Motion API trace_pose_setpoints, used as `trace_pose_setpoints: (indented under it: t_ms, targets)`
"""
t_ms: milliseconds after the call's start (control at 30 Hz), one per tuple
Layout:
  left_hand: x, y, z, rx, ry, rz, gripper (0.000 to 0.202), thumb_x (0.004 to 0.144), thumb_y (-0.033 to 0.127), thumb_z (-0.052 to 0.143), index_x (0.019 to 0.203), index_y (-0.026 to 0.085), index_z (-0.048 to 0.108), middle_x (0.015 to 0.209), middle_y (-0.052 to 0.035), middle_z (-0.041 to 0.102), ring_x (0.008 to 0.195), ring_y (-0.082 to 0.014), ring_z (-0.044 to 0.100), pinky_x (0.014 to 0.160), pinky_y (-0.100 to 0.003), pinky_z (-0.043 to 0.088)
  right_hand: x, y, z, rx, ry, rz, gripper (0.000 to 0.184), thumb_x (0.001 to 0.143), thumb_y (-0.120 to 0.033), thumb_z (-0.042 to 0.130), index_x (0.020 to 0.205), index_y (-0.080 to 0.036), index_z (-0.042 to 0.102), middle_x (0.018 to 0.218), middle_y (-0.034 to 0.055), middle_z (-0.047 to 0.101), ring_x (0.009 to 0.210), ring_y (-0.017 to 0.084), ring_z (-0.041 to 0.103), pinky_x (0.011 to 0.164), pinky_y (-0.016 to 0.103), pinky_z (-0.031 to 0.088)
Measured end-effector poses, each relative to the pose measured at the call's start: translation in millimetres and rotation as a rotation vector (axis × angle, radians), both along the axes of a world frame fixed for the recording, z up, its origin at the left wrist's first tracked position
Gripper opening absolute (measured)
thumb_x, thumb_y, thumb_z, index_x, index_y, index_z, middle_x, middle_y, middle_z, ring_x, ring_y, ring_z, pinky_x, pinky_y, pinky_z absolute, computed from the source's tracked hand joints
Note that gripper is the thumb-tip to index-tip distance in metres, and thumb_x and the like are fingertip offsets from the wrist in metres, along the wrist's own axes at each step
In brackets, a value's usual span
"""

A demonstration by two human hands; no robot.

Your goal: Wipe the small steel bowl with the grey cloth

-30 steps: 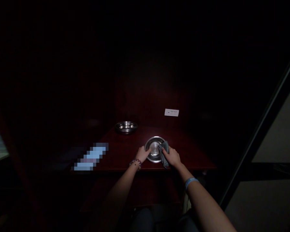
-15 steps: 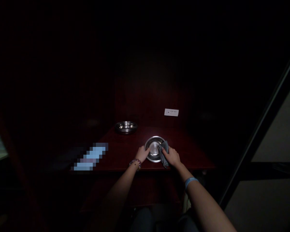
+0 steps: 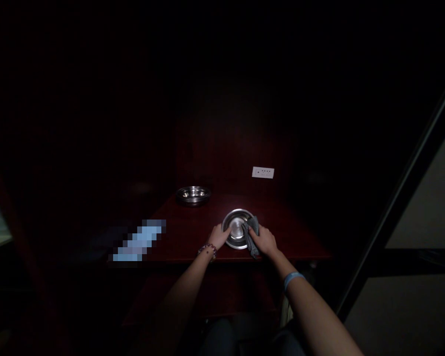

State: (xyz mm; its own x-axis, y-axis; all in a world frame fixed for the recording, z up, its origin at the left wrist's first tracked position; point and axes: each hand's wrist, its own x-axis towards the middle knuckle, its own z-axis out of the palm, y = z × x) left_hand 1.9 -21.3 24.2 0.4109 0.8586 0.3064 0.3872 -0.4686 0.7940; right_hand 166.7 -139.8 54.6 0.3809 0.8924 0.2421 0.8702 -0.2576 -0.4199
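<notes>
A round stainless steel bowl [image 3: 236, 228] is held tilted toward me above the front of a dark red desk [image 3: 193, 227]. My left hand [image 3: 219, 236] grips its left rim, the thumb inside and the fingers hidden behind. On the right side, my right hand [image 3: 265, 241] is closed on a grey cloth [image 3: 252, 238], which lies folded over the bowl's right rim and hangs below it. The right thumb presses the cloth against the inner wall; the fingers underneath are out of sight.
Shiny steel bowls [image 3: 193, 195], apparently stacked, stand at the desk's back left. A white socket panel [image 3: 263, 172] is on the back wall. A blurred-out bright patch [image 3: 139, 242] lies at the left. Below the desktop is a lower red shelf [image 3: 237, 296]. Deep shadow covers both sides.
</notes>
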Motion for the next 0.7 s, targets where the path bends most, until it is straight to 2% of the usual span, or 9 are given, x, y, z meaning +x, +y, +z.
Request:
trace_pose_setpoints:
  t_ms: [700]
  targets:
    - [2.3,4.2,-4.6,-0.006,-0.036,0.009,0.027,0.082,0.028,0.052,0.096,0.011,0.069,0.093,-0.012,0.072,0.084,-0.0194,0.068,0.074,-0.024,0.049,0.4,1.3,-1.9,-0.007,-0.02,0.0,0.056,0.09,-0.06,0.026,0.119,-0.022,0.056,0.109,0.0098,0.066,0.099,0.023,0.062,0.08,0.031,0.045]
